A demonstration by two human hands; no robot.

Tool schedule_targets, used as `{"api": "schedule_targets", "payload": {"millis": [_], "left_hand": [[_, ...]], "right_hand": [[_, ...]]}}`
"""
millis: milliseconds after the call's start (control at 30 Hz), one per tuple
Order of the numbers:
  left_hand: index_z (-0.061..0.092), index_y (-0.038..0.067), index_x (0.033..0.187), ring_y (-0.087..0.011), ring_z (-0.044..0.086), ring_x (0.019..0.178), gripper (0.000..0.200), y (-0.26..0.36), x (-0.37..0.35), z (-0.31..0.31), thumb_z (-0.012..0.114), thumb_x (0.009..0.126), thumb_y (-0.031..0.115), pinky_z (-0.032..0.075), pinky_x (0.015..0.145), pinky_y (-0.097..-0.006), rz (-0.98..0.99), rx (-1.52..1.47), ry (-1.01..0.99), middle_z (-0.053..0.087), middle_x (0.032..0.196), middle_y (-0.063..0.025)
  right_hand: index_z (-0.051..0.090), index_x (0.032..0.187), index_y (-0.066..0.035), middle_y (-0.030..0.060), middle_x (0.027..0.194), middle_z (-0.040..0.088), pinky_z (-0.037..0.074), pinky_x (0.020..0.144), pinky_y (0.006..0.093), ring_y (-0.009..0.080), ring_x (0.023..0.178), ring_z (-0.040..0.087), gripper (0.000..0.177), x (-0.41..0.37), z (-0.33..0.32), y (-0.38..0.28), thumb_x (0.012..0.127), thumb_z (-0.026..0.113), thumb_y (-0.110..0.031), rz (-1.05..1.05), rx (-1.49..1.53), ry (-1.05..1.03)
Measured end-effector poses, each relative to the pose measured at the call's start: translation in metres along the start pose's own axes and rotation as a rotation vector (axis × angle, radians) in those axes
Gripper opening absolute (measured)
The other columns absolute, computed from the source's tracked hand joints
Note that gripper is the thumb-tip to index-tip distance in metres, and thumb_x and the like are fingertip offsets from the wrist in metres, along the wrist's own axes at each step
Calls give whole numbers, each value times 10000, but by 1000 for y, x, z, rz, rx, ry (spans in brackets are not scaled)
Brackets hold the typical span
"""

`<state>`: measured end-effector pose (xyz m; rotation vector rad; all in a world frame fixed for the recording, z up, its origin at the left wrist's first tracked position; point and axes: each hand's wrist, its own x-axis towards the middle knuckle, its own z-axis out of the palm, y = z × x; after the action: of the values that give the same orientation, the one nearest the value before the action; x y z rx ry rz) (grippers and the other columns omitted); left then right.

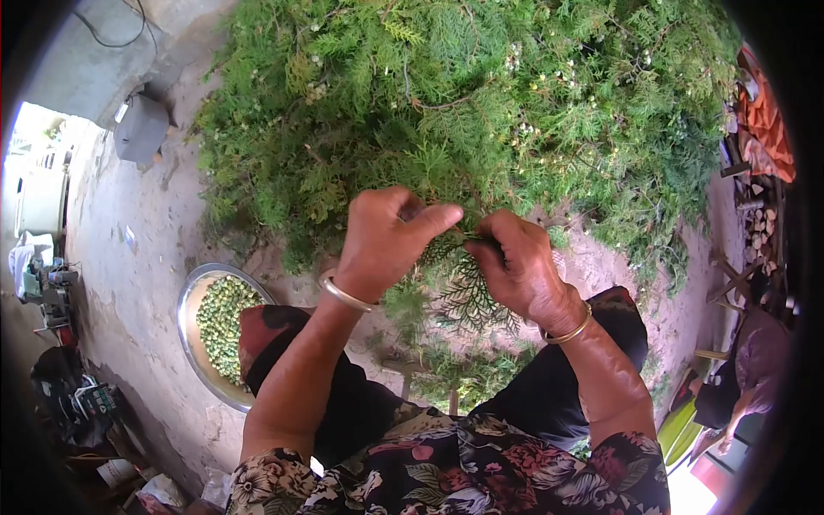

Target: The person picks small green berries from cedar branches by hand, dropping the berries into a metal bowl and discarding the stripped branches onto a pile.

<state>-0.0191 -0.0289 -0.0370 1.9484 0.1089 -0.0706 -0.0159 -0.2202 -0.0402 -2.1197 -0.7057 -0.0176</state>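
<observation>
My left hand (pixel 388 239) is closed in a pinch, its thumb pointing toward my right hand (pixel 519 273). The right hand's thumb and fingers are also pinched together, close beside the left thumb tip. Both hold an evergreen sprig (pixel 472 296) whose flat, scaly leaves hang down between them. Whatever small part lies right at the fingertips is too hidden to make out. Just beyond the hands rises a big heap of cut evergreen branches (pixel 343 112), dotted with pale green cones. To the left, a metal basin (pixel 187 330) on the floor holds many small green cones (pixel 225 322).
A grey box-like object (pixel 142 129) stands on the concrete floor (pixel 120 232) at upper left. Orange cloth (pixel 764 120) and stacked firewood (pixel 760 227) line the right side. Another person (pixel 755 365) is at the right edge. Loose sprigs (pixel 472 373) lie between my knees.
</observation>
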Motion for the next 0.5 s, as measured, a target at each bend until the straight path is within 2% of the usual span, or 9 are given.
{"api": "schedule_targets", "payload": {"millis": [133,200,233,300,333,367,400,433,500], "left_hand": [[617,-15,642,-34,416,506,226,-2,-3,4,707,778,141,302,428,-228,2,3,-107,514,545,26],[611,-5,656,-39,411,479,206,0,-5,5,705,777,133,302,419,-224,-80,-272,-12,511,548,26],[611,-5,656,-39,411,479,206,0,-5,5,705,777,133,302,419,-224,-81,-273,-12,511,548,26],[604,12,687,-62,405,433,173,2,-6,4,689,787,124,318,416,-219,-322,-541,10,516,555,13],[604,12,687,-62,405,433,173,4,-5,2,689,787,124,318,416,-219,-322,-542,10,516,555,13],[602,16,741,-76,427,446,156,6,-4,-2,666,807,142,333,418,-221,-374,-546,99,537,592,-10],[600,21,796,-90,449,459,149,6,-2,-6,643,826,160,347,419,-224,-427,-548,188,558,628,-33],[600,21,796,-90,449,459,149,-4,3,-18,643,826,160,347,419,-224,-428,-546,185,558,628,-33],[585,18,903,-102,491,542,184,-16,19,-44,606,844,191,368,429,-232,-256,-1050,200,586,742,-80]], "right_hand": [[500,828,-5,157,714,534,439,569,424,359,647,560,164,1,2,0,749,643,-11,-1,-4,-4],[503,827,-4,157,713,535,440,564,420,356,644,560,161,2,4,-1,751,645,-12,-6,16,9],[506,827,-3,157,711,536,441,559,415,353,640,561,158,3,5,-2,754,646,-13,-14,36,24],[509,827,-3,157,706,540,443,553,407,349,635,564,155,8,6,-6,757,647,-17,2,58,30],[511,828,-3,157,700,544,446,547,399,345,629,568,153,9,5,-7,760,647,-22,18,79,37],[511,828,-3,157,700,544,446,547,399,345,629,568,153,8,4,-7,760,647,-22,20,77,40],[511,825,-3,157,694,547,449,543,392,341,622,571,150,7,2,-7,762,646,-22,83,87,31],[511,823,-3,156,688,551,452,538,386,337,615,574,147,5,2,-7,764,644,-23,146,98,20],[511,822,-3,157,685,553,453,539,385,338,612,576,148,2,1,-5,762,645,-24,148,106,22]]}}
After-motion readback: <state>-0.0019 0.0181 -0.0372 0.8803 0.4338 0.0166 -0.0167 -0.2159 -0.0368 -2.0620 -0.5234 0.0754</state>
